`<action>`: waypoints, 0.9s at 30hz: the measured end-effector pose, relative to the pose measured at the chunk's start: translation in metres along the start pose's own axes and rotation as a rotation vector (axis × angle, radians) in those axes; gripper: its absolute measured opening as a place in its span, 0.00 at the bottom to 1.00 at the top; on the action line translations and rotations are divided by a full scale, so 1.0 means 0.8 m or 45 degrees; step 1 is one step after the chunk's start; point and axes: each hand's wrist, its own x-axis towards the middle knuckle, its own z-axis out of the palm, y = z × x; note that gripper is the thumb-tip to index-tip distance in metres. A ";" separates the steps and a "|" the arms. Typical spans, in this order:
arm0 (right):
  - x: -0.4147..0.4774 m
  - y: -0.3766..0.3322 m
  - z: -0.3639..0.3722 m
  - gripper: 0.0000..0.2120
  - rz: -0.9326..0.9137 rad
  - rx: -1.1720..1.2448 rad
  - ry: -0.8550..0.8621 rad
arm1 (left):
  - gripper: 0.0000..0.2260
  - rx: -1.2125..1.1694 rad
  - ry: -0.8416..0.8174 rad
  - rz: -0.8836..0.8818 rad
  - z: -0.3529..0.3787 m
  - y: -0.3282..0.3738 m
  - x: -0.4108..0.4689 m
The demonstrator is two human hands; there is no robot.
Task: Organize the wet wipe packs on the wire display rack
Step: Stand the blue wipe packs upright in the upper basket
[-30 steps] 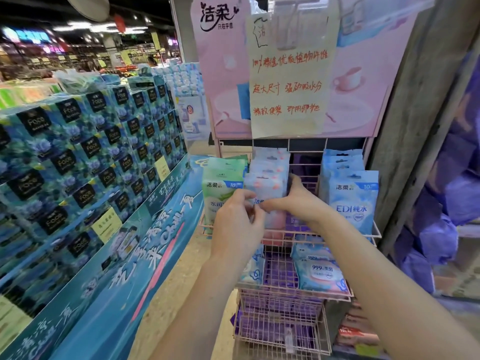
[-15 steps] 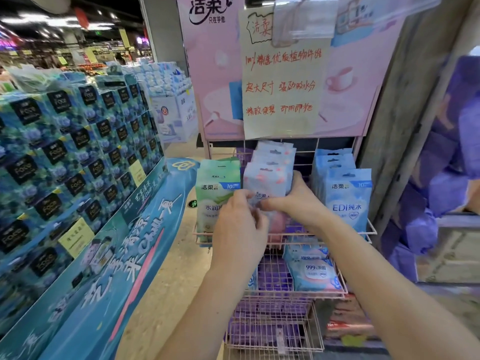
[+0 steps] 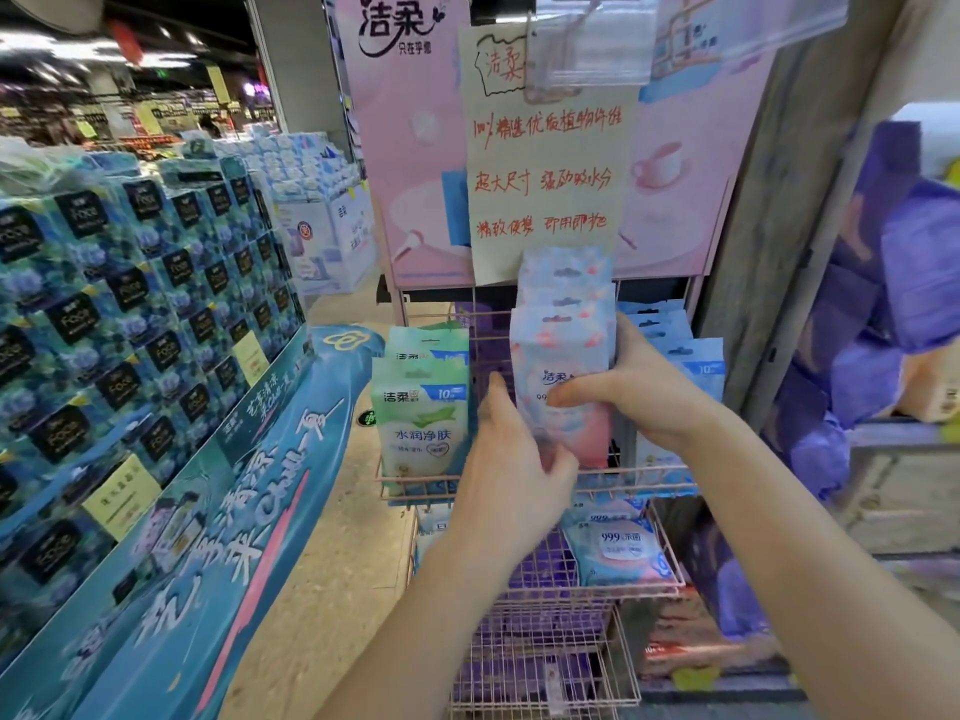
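Pink packs (image 3: 563,356) are sitting in your right hand (image 3: 639,394): fingers wrapping their right edge, thumb pressing the front one. Your left hand (image 3: 511,459), at seven o'clock of them, is half-curled, fingertips touching the lower left corner. They are standing upright mid-shelf on the rack (image 3: 535,488), green packs (image 3: 421,407) at nine o'clock, blue packs (image 3: 691,356) at three.

Bright overhead light, blurry warped edges

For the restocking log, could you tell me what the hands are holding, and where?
The right hand grips the pink-and-blue wet wipe packs across their middle; the left hand touches their lower left edge.
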 end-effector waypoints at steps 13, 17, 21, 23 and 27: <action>-0.003 0.024 0.026 0.40 0.088 0.280 -0.058 | 0.49 -0.478 -0.181 -0.141 0.016 -0.014 0.058; -0.002 0.033 0.028 0.37 0.129 0.255 -0.084 | 0.47 -0.364 -0.190 -0.184 0.016 -0.019 0.057; -0.002 0.040 0.025 0.38 0.179 0.187 -0.146 | 0.46 -0.271 -0.284 -0.261 0.012 -0.020 0.065; 0.000 0.041 0.025 0.39 0.188 0.208 -0.105 | 0.48 -0.277 -0.312 -0.331 0.009 -0.021 0.074; 0.002 0.042 0.029 0.36 0.204 0.296 0.048 | 0.66 -0.332 -0.316 -0.387 0.013 -0.020 0.082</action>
